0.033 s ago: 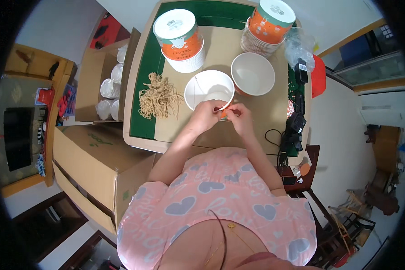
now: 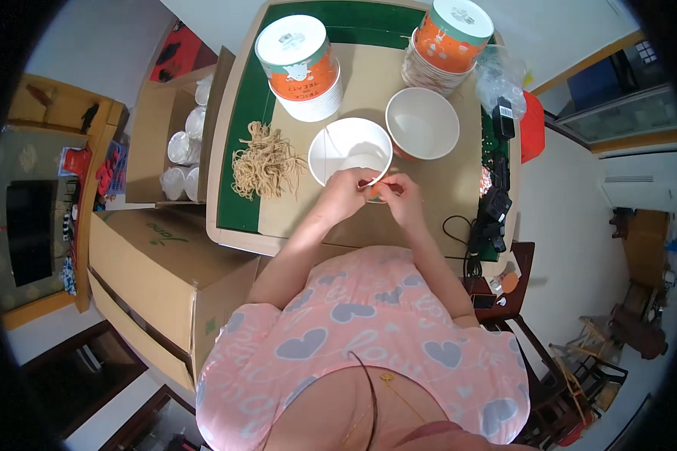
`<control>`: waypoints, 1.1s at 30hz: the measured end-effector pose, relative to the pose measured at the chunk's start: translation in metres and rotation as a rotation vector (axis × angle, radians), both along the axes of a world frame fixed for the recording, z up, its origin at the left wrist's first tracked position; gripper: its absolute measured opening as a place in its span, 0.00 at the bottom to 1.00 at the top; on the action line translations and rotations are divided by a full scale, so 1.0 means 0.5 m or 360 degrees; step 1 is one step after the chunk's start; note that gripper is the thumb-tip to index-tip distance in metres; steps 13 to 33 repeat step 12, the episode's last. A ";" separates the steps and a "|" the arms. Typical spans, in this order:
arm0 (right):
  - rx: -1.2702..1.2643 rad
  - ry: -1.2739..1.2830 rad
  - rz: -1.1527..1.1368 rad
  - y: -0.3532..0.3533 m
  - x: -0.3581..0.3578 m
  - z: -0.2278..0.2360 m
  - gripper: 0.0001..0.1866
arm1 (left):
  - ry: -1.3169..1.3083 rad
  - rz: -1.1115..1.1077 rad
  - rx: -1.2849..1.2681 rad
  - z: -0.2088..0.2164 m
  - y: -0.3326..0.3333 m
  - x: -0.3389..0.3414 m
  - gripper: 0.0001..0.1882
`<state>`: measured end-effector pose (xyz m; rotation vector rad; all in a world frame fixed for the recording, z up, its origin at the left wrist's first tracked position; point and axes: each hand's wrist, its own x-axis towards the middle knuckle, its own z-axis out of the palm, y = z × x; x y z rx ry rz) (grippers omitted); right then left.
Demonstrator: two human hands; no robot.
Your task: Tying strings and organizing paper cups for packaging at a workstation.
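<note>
A white paper bucket [image 2: 344, 135] with an orange outside stands tilted toward me, and a thin strand crosses its inside. On its near rim, my left hand [image 2: 342, 197] is closed, the fingertips gripping the edge. My right hand [image 2: 402, 200] is pinched against the orange outer wall just right of the left fingers; whatever lies between its fingertips is too small to make out. A second paper bucket [image 2: 423, 124] stands beyond, to the right, mouth up. Left of the held bucket lies a tangled heap of beige twine cords [image 2: 263, 161].
Two upside-down stacks of orange buckets, a left stack [image 2: 297, 71] and a right stack [image 2: 451, 45], stand at the back of the table. Black cables and adapters [image 2: 495, 207] line the right edge by a clear plastic bag [image 2: 500, 75]. Cardboard boxes [image 2: 165, 248] flank the table's left.
</note>
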<state>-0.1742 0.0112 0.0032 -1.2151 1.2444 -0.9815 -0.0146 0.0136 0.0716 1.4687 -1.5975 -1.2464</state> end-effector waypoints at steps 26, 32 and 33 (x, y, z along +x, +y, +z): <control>0.0524 -0.0110 0.0039 0.043 -0.044 -0.011 0.07 | -0.0539 -0.0362 0.0067 -0.066 0.006 -0.031 0.12; 0.0524 -0.0110 0.0039 0.043 -0.044 -0.011 0.07 | -0.0539 -0.0362 0.0067 -0.066 0.006 -0.031 0.12; 0.0524 -0.0110 0.0039 0.043 -0.044 -0.011 0.07 | -0.0539 -0.0362 0.0067 -0.066 0.006 -0.031 0.12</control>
